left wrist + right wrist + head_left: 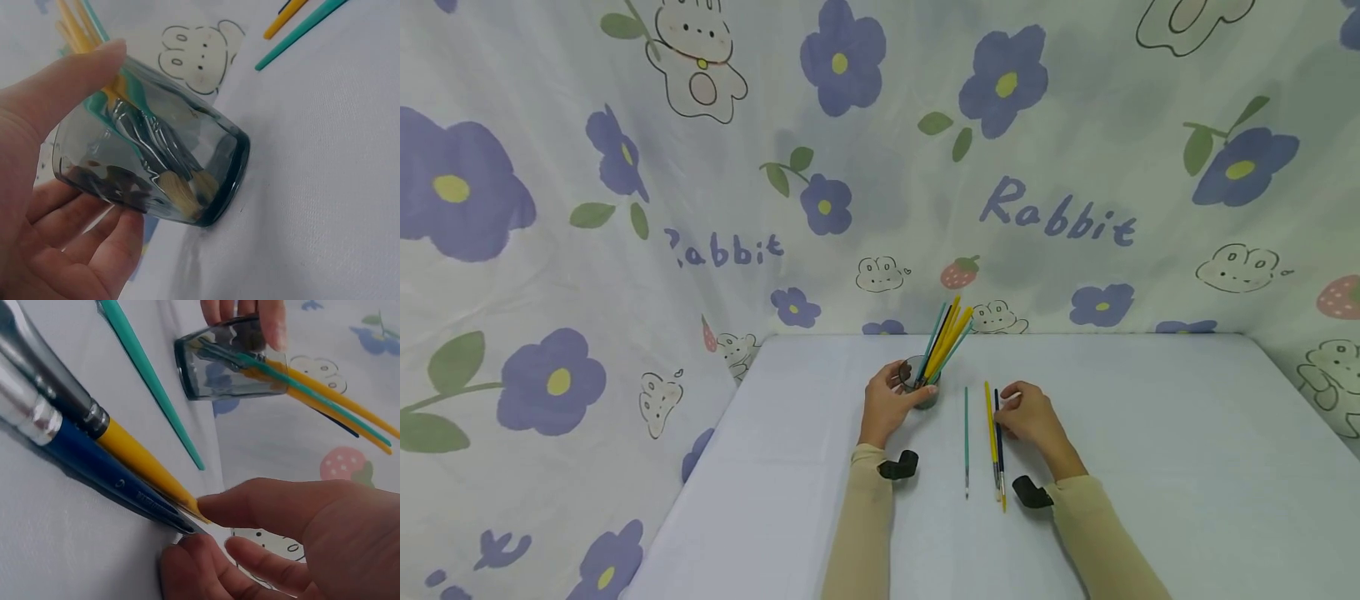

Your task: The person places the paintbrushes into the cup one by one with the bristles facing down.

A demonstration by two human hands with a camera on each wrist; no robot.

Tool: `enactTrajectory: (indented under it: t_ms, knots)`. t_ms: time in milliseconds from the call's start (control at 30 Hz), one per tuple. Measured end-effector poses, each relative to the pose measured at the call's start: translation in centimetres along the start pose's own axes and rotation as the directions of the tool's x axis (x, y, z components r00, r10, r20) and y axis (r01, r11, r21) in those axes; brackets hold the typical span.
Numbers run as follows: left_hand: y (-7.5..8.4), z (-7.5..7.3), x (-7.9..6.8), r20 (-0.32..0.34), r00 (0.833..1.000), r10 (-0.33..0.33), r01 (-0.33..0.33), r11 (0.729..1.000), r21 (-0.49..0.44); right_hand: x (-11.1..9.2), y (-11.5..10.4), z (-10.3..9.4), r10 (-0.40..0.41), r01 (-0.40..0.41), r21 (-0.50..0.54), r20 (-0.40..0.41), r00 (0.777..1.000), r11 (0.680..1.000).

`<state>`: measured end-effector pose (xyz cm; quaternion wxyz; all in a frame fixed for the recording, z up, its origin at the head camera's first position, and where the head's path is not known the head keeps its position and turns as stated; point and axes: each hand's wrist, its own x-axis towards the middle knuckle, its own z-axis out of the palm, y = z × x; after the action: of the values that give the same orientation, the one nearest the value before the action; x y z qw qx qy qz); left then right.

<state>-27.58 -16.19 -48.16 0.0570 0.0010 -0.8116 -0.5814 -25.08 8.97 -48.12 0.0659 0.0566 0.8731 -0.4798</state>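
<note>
My left hand (887, 408) grips a clear glass cup (181, 156), thumb on the near side and fingers curled round the far side. Several yellow, green and dark paintbrushes (952, 337) stand in it, bristles down in the tilted cup. My right hand (1032, 419) pinches the handle of a dark blue paintbrush (119, 481) on the table, the thumb tip by the yellow handle and the other fingertips under the blue one. Against the blue brush lies a yellow paintbrush (990, 421). A thin green paintbrush (967, 433) lies apart, to their left.
A white cloth covers the table (1150, 433). Behind it hangs a curtain (910, 167) printed with purple flowers and rabbits. Black wrist cameras (898, 465) sit on both sleeves.
</note>
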Motion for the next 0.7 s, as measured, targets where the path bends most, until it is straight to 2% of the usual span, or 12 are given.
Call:
enactTrajectory:
  t_ms: [367,600,700]
  knots:
    - [0.1,-0.1,0.0,0.001,1.0,0.001,-0.001,1.0,-0.004,-0.6,-0.7,-0.3,0.014,-0.005,-0.139,0.061,0.998,0.99]
    - [0.2,0.0,0.0,-0.004,1.0,-0.011,0.011,1.0,-0.001,-1.1,-1.2,-1.0,0.049,-0.031,-0.316,0.05,0.998,0.948]
    - [0.2,0.0,0.0,-0.001,1.0,-0.009,0.009,1.0,-0.001,-1.2,-1.3,-1.2,0.052,-0.03,-0.35,0.052,0.997,0.936]
